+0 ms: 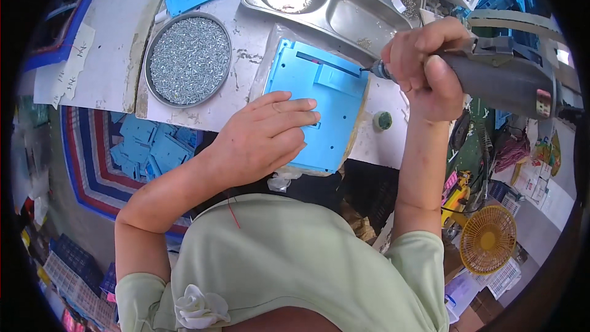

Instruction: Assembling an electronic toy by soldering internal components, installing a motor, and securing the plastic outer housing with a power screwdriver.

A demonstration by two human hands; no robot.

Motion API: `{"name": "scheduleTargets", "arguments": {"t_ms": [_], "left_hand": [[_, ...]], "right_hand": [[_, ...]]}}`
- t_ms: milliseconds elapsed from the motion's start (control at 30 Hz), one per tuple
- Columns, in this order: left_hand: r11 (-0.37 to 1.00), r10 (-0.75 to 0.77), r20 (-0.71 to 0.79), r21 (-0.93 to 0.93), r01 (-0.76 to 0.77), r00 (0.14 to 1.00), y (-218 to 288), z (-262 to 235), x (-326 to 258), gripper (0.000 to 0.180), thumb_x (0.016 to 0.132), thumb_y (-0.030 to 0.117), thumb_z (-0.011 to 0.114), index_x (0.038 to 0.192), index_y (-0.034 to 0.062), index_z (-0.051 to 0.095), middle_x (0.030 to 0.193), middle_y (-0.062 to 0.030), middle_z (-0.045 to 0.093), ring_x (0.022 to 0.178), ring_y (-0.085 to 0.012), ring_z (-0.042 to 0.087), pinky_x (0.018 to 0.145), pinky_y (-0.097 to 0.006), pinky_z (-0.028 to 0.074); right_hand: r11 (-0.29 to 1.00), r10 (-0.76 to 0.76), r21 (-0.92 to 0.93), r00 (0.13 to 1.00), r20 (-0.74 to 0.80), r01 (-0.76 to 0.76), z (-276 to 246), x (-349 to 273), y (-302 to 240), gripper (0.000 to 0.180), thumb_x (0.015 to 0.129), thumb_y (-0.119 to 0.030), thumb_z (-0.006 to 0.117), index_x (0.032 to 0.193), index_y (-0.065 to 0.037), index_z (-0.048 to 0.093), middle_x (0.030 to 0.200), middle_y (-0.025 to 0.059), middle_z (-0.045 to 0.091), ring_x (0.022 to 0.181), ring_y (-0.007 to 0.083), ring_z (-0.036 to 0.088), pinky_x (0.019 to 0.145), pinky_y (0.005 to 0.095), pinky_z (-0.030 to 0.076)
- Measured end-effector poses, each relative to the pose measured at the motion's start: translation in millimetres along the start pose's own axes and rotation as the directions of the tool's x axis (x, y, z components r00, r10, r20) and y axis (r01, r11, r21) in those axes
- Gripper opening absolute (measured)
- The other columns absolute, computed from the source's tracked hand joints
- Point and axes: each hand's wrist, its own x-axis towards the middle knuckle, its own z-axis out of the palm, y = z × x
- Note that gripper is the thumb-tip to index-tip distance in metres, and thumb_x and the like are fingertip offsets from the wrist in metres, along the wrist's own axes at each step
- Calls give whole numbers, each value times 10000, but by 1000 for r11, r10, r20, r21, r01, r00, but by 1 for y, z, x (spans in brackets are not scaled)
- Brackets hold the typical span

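The left hand [261, 138] lies flat, fingers spread, on one blue panel [316, 95] — pinning it to the table [246, 37], evidently against the tool's push. The right hand [424, 67] is wrapped around one grey driver [498, 74], its bit touching the panel's far edge. Beyond the left hand — one round dish of screws [189, 58], one steel tray [344, 0].

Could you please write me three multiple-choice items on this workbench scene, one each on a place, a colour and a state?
1. Where is the round tray of screws? A left of the panel, B right of it, C on the floor.
2. What colour is the plastic panel? A red, B blue, C white.
3. What is the left hand doing? A resting flat on the panel, B picking screws, C hanging free.

A: the tray sits left of the panel. B: the panel is light blue. A: the palm lies on it while the right hand grips the electric screwdriver.
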Motion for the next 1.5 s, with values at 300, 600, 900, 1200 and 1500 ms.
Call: {"name": "scheduleTargets", "arguments": {"t_ms": [300, 600, 900, 1200, 1500], "left_hand": [[1000, 18, 1, -23, -18, 1000, 2, 0, 4, 169, 836, 40, 765, 936, 43, 629, 1274, -93, 696, 1284, -294, 629, 1063, -509, 486], [975, -116, -95, -203, 95, 989, 4, -5, 3, 198, 856, 40, 764, 1032, 73, 679, 1192, -87, 737, 1193, -282, 684, 1071, -520, 476], [982, -158, -240, -138, 128, 958, 0, -18, -1, 229, 857, 30, 763, 1066, 105, 709, 1045, -55, 774, 1045, -232, 741, 1147, -536, 399], [966, -236, -371, 13, 259, 898, -15, -44, 1, 232, 829, 133, 807, 1040, 101, 715, 1126, -70, 726, 1141, -256, 673, 1139, -531, 364], [783, -371, -351, 379, 493, 860, -63, -80, -34, 97, 844, 169, 777, 908, 103, 744, 985, -25, 661, 1073, -249, 591, 1020, -446, 350]], "right_hand": [[997, 29, 69, 983, 181, -42, -15, 9, 8, 202, 935, -234, 650, 970, -71, 536, 566, -29, 469, 484, 108, 436, 568, 316, 403], [979, -182, 125, 972, 148, 164, 36, -5, -55, 215, 946, -300, 689, 1043, -161, 556, 625, -86, 546, 504, 69, 507, 555, 257, 431], [965, -149, 244, 965, 215, 95, 75, 2, -29, 266, 964, -330, 712, 1024, -163, 514, 625, -68, 548, 481, 88, 505, 502, 262, 421], [975, -176, 156, 977, 121, 157, 80, 19, -25, 171, 998, -283, 601, 1064, -141, 532, 665, -49, 522, 534, 112, 484, 611, 310, 448], [949, -264, 161, 962, -67, 271, 68, 51, 45, 115, 990, -62, 584, 1018, -1, 491, 637, 67, 507, 512, 127, 461, 470, 290, 404]]}}
